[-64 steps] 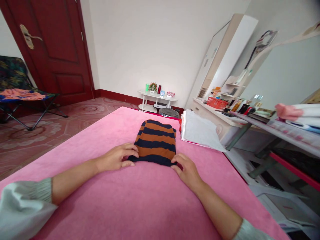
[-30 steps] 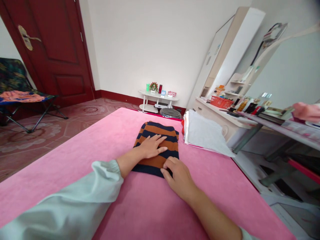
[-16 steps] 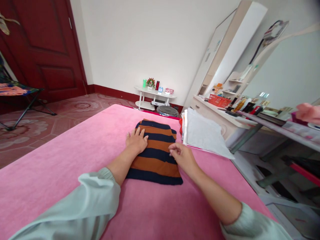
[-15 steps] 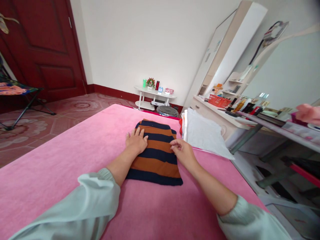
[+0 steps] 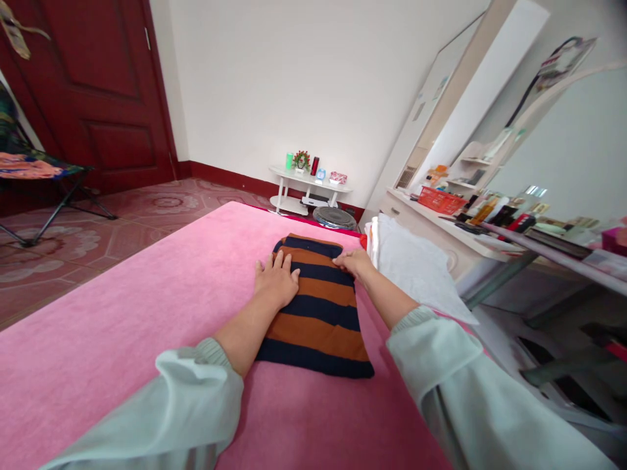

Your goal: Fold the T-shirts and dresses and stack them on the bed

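Observation:
A folded knit garment with brown and navy stripes lies flat on the pink bedspread. My left hand rests on its left side, fingers spread and pressing down on the cloth. At the far right edge of the garment, my right hand pinches the fabric between thumb and fingers. The layers under the top panel are hidden, so I cannot tell whether it is a sweater or another knit piece.
Right of the garment lies a pile of pale folded cloth. Past it stand a dressing table with a red basket and several bottles. A small white table stands by the wall; a folding chair is at left.
My right hand has moved up along the garment's right edge, from its middle to near its far corner, and pinches it there. My left hand stays spread on the cloth.

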`<state>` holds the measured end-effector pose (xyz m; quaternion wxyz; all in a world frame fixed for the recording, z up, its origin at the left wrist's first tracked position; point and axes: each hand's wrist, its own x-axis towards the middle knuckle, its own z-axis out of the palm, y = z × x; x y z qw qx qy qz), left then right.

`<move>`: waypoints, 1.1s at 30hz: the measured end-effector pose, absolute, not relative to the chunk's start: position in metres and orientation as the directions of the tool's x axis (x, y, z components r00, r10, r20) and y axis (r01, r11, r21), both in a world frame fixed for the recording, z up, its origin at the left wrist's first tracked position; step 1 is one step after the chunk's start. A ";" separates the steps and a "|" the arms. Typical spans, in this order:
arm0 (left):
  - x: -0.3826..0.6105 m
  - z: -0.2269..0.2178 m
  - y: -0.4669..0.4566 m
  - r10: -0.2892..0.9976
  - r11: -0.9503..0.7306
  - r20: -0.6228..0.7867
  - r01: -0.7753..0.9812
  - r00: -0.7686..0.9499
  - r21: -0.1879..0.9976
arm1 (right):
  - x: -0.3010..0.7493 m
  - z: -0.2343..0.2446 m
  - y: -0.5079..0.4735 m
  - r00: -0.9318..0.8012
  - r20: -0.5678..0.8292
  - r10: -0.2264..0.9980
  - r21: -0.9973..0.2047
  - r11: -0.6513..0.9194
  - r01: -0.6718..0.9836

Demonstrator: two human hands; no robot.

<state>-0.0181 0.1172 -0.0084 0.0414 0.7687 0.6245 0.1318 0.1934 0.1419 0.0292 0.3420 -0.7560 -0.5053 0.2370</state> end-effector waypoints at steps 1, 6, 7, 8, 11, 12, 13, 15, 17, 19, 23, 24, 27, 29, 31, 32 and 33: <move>-0.018 -0.009 0.117 0.970 -0.218 0.155 0.949 0.186 0.227 | 0.190 0.030 0.140 0.345 0.030 0.938 -0.729 -0.216 0.650; -0.018 -0.010 0.117 0.967 -0.223 0.171 0.950 0.188 0.220 | 0.175 0.029 0.121 0.089 0.262 0.961 -0.403 0.025 0.915; -0.018 -0.011 0.117 0.967 -0.223 0.170 0.950 0.188 0.217 | 0.174 0.028 0.117 0.060 0.291 0.955 -0.372 0.055 0.927; -0.018 -0.011 0.117 0.967 -0.222 0.169 0.951 0.188 0.215 | 0.173 0.028 0.114 0.042 0.323 0.946 -0.358 0.081 0.930; -0.018 -0.010 0.117 0.968 -0.222 0.169 0.952 0.188 0.213 | 0.173 0.025 0.109 0.077 0.392 0.917 -0.377 0.083 0.923; -0.018 -0.010 0.117 0.968 -0.222 0.169 0.952 0.187 0.213 | 0.173 0.024 0.109 0.120 0.385 0.915 -0.387 0.043 0.921; -0.018 -0.010 0.117 0.968 -0.222 0.169 0.951 0.188 0.214 | 0.173 0.024 0.109 0.163 0.357 0.920 -0.391 -0.011 0.920; -0.018 -0.010 0.117 0.967 -0.223 0.169 0.950 0.189 0.217 | 0.174 0.026 0.111 0.215 0.267 0.939 -0.372 -0.106 0.922; -0.018 -0.010 0.116 0.967 -0.226 0.171 0.948 0.190 0.223 | 0.175 0.030 0.114 0.223 0.190 0.956 -0.350 -0.146 0.925; -0.018 -0.010 0.116 0.966 -0.225 0.175 0.947 0.188 0.229 | 0.180 0.037 0.117 0.247 0.168 0.954 -0.353 -0.176 0.919; -0.018 -0.010 0.116 0.967 -0.221 0.178 0.948 0.183 0.229 | 0.202 0.047 0.122 0.395 0.240 0.887 -0.361 -0.296 0.884; -0.018 -0.011 0.116 0.966 -0.221 0.181 0.948 0.182 0.228 | 0.208 0.047 0.123 0.432 0.263 0.863 -0.351 -0.332 0.876; -0.018 -0.012 0.116 0.965 -0.220 0.192 0.948 0.178 0.230 | 0.225 0.043 0.123 0.487 0.302 0.820 -0.327 -0.390 0.861; -0.018 -0.012 0.116 0.964 -0.224 0.197 0.946 0.180 0.234 | 0.229 0.037 0.124 0.460 0.301 0.835 -0.345 -0.354 0.869; -0.018 -0.011 0.116 0.963 -0.227 0.199 0.945 0.182 0.236 | 0.227 0.032 0.126 0.392 0.272 0.879 -0.377 -0.277 0.884; -0.018 -0.011 0.116 0.963 -0.227 0.198 0.945 0.182 0.235 | 0.223 0.030 0.127 0.350 0.252 0.902 -0.393 -0.235 0.889; -0.018 -0.011 0.116 0.964 -0.226 0.196 0.946 0.182 0.233 | 0.219 0.028 0.128 0.308 0.232 0.923 -0.405 -0.196 0.893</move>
